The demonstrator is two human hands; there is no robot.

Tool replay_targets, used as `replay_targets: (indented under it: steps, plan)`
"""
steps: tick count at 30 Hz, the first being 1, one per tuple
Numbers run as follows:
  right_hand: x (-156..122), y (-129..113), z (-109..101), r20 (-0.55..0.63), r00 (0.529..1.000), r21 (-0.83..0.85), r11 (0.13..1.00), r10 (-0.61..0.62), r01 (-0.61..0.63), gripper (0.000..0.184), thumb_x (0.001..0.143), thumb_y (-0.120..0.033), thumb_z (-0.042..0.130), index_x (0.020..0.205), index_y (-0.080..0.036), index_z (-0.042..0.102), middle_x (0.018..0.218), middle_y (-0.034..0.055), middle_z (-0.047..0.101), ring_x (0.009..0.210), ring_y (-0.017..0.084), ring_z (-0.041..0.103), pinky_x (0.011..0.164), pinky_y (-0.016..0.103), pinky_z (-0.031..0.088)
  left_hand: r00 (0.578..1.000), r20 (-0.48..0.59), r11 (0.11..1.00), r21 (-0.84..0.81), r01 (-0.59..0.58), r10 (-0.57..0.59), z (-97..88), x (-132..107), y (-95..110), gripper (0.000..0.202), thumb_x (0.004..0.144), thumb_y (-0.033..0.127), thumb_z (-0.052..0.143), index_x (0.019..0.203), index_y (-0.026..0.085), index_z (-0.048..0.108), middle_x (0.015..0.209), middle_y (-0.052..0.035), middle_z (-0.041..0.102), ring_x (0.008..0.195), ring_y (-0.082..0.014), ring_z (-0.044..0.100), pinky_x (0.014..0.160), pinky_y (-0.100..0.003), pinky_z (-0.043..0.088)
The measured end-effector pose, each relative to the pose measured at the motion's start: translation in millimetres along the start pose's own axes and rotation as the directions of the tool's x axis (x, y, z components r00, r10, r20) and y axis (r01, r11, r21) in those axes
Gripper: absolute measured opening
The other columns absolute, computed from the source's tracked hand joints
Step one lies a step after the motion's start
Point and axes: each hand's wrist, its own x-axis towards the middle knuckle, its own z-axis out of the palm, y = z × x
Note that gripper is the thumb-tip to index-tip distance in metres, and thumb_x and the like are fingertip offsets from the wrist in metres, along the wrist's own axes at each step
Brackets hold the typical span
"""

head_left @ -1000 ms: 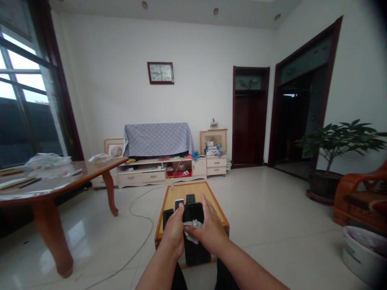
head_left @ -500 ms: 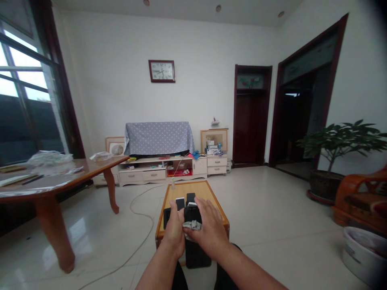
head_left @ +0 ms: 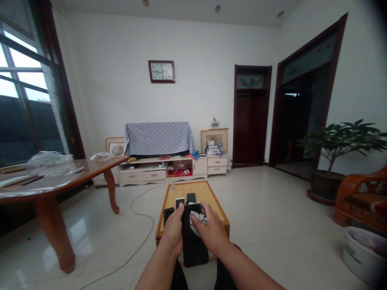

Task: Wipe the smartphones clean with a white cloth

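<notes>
My left hand [head_left: 173, 231] is closed round the left edge of a long black device [head_left: 193, 241] that I hold upright over my lap. My right hand [head_left: 210, 231] pinches a crumpled grey-white cloth [head_left: 198, 219] and presses it on the upper face of the black device. Just beyond my hands a small wooden table [head_left: 205, 191] carries a white phone [head_left: 179, 201] and two dark phones [head_left: 190, 197], partly hidden by my fingers.
A brown table [head_left: 57, 183] with plastic bags stands at the left. A white cable [head_left: 136, 213] trails over the tiled floor. A TV cabinet [head_left: 157, 171] lines the far wall. At the right are a potted plant [head_left: 332, 157], a wooden chair [head_left: 359, 201] and a basin [head_left: 363, 251].
My right hand has slid the cloth from the middle of the black device up toward its top right. The left hand keeps its hold.
</notes>
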Motion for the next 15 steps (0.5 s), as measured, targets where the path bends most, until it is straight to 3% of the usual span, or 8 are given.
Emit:
replay_targets:
  steps: [4, 8, 11, 15]
  plan:
    - [-13.4, 19.2, 8.9, 0.092, 0.995, 0.073, 0.997, 0.022, -0.029, 0.066, 0.085, -0.051, 0.068, 0.143, -0.025, 0.052, 0.124, 0.0099, 0.069, 0.119, 0.029, 0.063, 0.098, 0.039, 0.048, 1.000, -0.019, 1.000, -0.009, 0.015, -0.015, -6.2, 5.3, -1.1, 0.044, 0.085, 0.047, 0.070, 0.109, 0.011, 0.069, 0.094, -0.0138, 0.078, 0.084, -0.0272, 0.076, 0.079, -0.039, 0.060]
    - [13.2, 19.1, 3.4, 0.036, 0.995, 0.160, 0.982, 0.096, -0.101, 0.072, 0.087, -0.056, 0.063, 0.147, -0.019, 0.047, 0.124, 0.0131, 0.068, 0.116, 0.027, 0.065, 0.097, 0.039, 0.049, 1.000, -0.001, 1.000, -0.012, 0.028, -0.028, 0.9, 3.9, -5.9, 0.044, 0.084, 0.045, 0.072, 0.114, 0.012, 0.069, 0.097, -0.0137, 0.078, 0.085, -0.0264, 0.076, 0.079, -0.037, 0.060]
    - [30.8, 14.6, -1.3, -0.014, 0.993, 0.134, 0.984, 0.116, -0.113, 0.078, 0.083, -0.058, 0.067, 0.147, -0.019, 0.046, 0.124, 0.0133, 0.068, 0.116, 0.028, 0.064, 0.099, 0.039, 0.047, 0.999, -0.002, 0.999, -0.021, 0.034, -0.035, 4.4, 4.9, -7.8, 0.043, 0.085, 0.042, 0.072, 0.115, 0.011, 0.069, 0.098, -0.0144, 0.078, 0.086, -0.0267, 0.076, 0.080, -0.038, 0.060]
    - [11.8, 20.9, 8.2, 0.079, 0.992, 0.074, 0.992, 0.098, -0.104, 0.092, 0.069, -0.052, 0.082, 0.149, -0.024, 0.046, 0.124, 0.0113, 0.068, 0.115, 0.031, 0.064, 0.095, 0.040, 0.048, 0.998, -0.026, 0.997, -0.054, 0.051, -0.052, -3.4, 12.9, -2.8, 0.041, 0.089, 0.043, 0.067, 0.112, 0.009, 0.068, 0.093, -0.0159, 0.078, 0.081, -0.0282, 0.076, 0.078, -0.042, 0.061]
